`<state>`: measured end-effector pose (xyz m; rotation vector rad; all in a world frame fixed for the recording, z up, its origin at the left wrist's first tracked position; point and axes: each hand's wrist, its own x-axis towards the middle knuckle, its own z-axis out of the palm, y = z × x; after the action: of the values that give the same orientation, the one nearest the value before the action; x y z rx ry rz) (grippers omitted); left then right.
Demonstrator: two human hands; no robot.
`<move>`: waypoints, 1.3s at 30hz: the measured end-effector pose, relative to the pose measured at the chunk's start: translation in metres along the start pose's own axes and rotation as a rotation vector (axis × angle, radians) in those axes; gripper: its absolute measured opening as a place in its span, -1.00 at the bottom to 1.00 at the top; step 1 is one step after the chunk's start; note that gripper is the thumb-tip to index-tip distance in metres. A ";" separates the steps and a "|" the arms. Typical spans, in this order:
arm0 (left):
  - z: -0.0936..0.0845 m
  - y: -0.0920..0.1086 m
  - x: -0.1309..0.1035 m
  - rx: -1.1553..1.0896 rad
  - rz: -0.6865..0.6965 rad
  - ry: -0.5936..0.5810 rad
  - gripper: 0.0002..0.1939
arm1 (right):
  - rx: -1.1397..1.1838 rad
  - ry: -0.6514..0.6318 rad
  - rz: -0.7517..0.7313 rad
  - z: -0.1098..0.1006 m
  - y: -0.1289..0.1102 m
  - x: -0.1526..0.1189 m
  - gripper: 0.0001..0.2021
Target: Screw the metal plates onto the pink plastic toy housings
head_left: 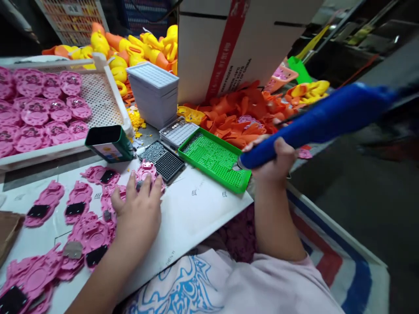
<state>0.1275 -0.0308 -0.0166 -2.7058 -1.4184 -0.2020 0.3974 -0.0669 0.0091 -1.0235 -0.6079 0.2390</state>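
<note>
Gripping a blue driver (pixel 314 117) in the closed fingers of the right hand (pixel 278 170), long axis slanting from upper right to lower left, tip at the green tray (pixel 241 187) by the tabletop's (pixel 196 218) right corner, contact too blurred to tell. Resting the left hand (pixel 140 205), fingers spread, on a pink case (pixel 146 168), pointing its visible end toward the far edge. Hemmed in there by a black tray (pixel 172 169) and green tin (pixel 125 150); flanked by pink cases (pixel 54 194) toward the left edge. Backed by a white crate (pixel 102 85), grey stack (pixel 153 102) and carton (pixel 203 52).
</note>
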 end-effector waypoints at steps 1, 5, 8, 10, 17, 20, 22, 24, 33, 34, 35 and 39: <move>0.000 -0.003 0.003 0.026 -0.006 -0.021 -0.52 | 0.018 0.000 -0.005 0.005 0.008 0.007 -0.79; 0.004 -0.013 0.008 0.038 -0.008 -0.019 -0.47 | 0.049 -0.010 0.055 0.019 0.038 0.027 -0.78; 0.010 -0.023 0.010 0.010 0.044 0.044 -0.50 | 0.059 -0.044 0.091 0.025 0.050 0.032 -0.77; 0.012 -0.027 0.009 -0.011 0.119 0.112 -0.55 | 0.063 -0.059 0.113 0.027 0.053 0.033 -0.76; 0.022 0.015 -0.024 -0.233 0.323 0.259 -0.68 | 0.033 -0.060 0.135 0.028 0.056 0.030 -0.75; 0.037 0.039 -0.036 -0.310 0.385 0.213 -0.70 | 0.027 -0.073 0.123 0.027 0.057 0.030 -0.76; 0.048 0.047 -0.040 -0.351 0.405 0.185 -0.72 | 0.026 -0.102 0.117 0.025 0.058 0.031 -0.76; 0.058 0.047 -0.041 -0.397 0.417 0.165 -0.73 | 0.022 -0.133 0.116 0.025 0.059 0.032 -0.76; 0.062 0.034 -0.046 -0.484 0.515 0.119 -0.62 | 0.009 -0.084 0.079 0.025 0.060 0.031 -0.77; 0.062 0.034 -0.047 -0.502 0.497 0.119 -0.61 | 0.007 -0.082 0.072 0.025 0.057 0.030 -0.77; 0.061 0.035 -0.048 -0.520 0.475 0.118 -0.61 | 0.008 -0.079 0.063 0.025 0.054 0.029 -0.77; 0.060 0.037 -0.050 -0.518 0.471 0.106 -0.58 | 0.031 -0.104 -0.014 0.024 0.040 0.026 -0.79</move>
<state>0.1346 -0.0842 -0.0843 -3.2724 -0.7356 -0.7506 0.4081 -0.0173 -0.0070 -0.9815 -0.7029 0.2897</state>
